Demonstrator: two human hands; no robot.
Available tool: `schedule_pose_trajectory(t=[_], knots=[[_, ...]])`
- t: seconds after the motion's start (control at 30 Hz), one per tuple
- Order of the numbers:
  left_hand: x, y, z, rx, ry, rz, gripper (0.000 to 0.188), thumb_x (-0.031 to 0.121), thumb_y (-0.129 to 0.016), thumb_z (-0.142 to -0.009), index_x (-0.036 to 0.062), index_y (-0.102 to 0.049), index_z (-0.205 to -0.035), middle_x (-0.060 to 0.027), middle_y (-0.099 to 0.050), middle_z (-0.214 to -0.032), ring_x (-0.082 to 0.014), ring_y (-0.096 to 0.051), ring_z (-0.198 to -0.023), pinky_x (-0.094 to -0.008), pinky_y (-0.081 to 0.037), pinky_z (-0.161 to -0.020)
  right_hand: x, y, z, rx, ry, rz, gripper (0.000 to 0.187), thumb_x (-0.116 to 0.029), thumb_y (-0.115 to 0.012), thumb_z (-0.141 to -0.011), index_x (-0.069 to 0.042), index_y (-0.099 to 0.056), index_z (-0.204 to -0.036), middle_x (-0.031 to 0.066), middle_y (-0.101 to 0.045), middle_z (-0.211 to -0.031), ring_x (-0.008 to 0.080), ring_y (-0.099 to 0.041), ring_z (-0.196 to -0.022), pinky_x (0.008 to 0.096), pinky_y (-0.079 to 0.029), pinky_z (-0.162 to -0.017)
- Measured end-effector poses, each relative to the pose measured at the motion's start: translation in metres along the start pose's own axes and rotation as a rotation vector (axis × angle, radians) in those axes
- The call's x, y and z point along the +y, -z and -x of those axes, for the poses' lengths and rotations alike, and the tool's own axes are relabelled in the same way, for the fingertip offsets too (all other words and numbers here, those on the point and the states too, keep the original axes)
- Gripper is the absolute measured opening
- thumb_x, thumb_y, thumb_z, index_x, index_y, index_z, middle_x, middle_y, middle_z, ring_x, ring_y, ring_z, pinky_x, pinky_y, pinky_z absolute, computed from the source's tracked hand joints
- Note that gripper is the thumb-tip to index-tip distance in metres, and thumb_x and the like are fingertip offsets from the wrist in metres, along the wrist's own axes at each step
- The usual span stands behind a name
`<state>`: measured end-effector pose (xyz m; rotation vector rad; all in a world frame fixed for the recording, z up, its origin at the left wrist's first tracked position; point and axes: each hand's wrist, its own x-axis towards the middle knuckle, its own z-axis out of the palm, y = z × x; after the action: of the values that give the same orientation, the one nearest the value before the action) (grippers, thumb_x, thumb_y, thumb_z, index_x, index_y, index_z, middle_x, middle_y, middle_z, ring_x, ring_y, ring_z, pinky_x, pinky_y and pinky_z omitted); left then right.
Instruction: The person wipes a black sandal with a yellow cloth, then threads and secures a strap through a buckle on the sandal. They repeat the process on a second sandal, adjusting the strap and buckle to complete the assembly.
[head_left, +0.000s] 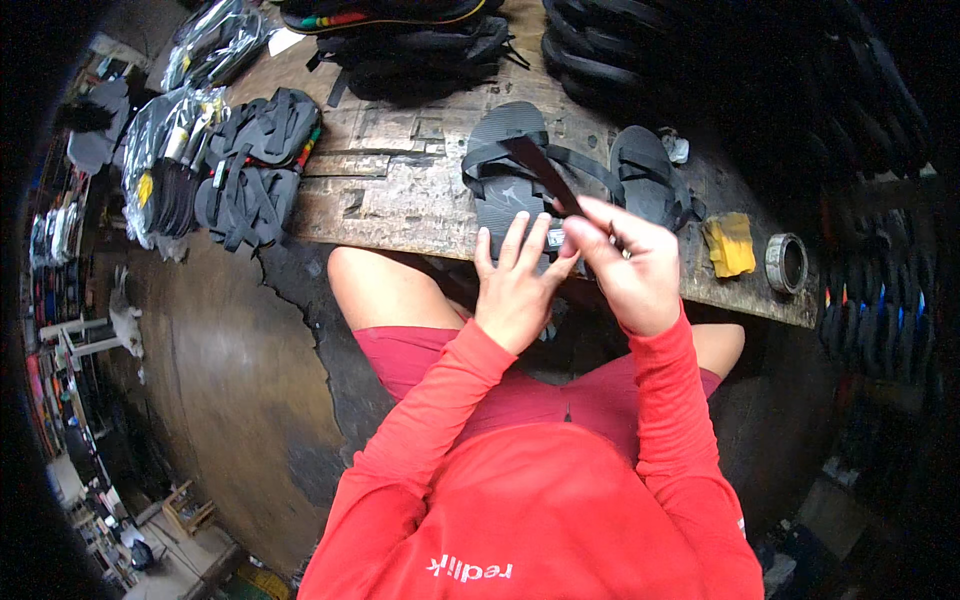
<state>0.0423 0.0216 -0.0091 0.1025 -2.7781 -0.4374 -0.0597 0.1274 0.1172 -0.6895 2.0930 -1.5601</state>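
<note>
A black strap sandal lies sole down at the table's front edge, its straps arched over the footbed. My left hand rests on its near end, fingers spread and flat, beside a small white label. Above the sandal, my right hand is closed on a long, flat, dark blade-like strip, which points up and left across the straps. Whether it is a knife or another tool cannot be made out. A small metallic bit shows by the right fingers. The second black sandal lies just to the right.
On the worn wooden table, a yellow cloth or sponge and a tape roll sit at the right. Black sandals and plastic-wrapped packs lie at the left. Stacked sandals line the back.
</note>
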Motion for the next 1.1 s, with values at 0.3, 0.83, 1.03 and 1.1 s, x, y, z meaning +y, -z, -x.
schedule_pose_trajectory(t=[0.3,0.83,1.03,1.1], knots=[[-0.01,0.029,0.003,0.157,0.026,0.264,0.038,0.009,-0.073,-0.079,0.0171,-0.071,-0.116,-0.0129,-0.059,-0.132,-0.036,-0.051,-0.125,-0.0504,-0.035,-0.105,0.053,0.097,0.067,-0.015,-0.213,-0.311,0.027,-0.019,-0.057,-0.099,0.004,-0.068,-0.107,0.0033,-0.066,-0.073,0.0029,-0.049,-0.055,0.0195,-0.036,-0.05],[0.026,0.019,-0.027,0.223,0.172,0.447,0.006,0.002,-0.071,-0.082,0.002,-0.066,-0.086,-0.0115,-0.063,-0.08,-0.0278,-0.061,-0.071,-0.0367,-0.048,-0.066,0.032,0.063,0.105,0.045,-0.268,0.179,0.041,-0.011,-0.077,-0.082,-0.003,-0.06,-0.118,0.0139,-0.06,-0.106,0.0263,-0.062,-0.094,0.0344,-0.05,-0.077],[0.033,0.016,-0.024,0.194,0.436,0.717,0.006,0.003,-0.069,-0.087,-0.0006,-0.065,-0.09,-0.0097,-0.063,-0.084,-0.0155,-0.064,-0.069,-0.0284,-0.052,-0.06,0.05,0.062,0.054,0.017,0.392,0.776,0.035,-0.004,-0.065,-0.083,-0.007,-0.063,-0.117,0.0103,-0.06,-0.091,0.0239,-0.058,-0.075,0.035,-0.046,-0.069],[0.032,0.016,-0.024,0.172,0.46,0.775,0.007,0.004,-0.069,-0.088,-0.0013,-0.065,-0.09,-0.0098,-0.063,-0.086,-0.0142,-0.065,-0.071,-0.0268,-0.053,-0.061,0.055,0.057,0.043,-0.077,0.393,1.005,0.034,-0.009,-0.062,-0.084,-0.009,-0.063,-0.118,0.0093,-0.061,-0.088,0.0288,-0.061,-0.078,0.0396,-0.049,-0.072]])
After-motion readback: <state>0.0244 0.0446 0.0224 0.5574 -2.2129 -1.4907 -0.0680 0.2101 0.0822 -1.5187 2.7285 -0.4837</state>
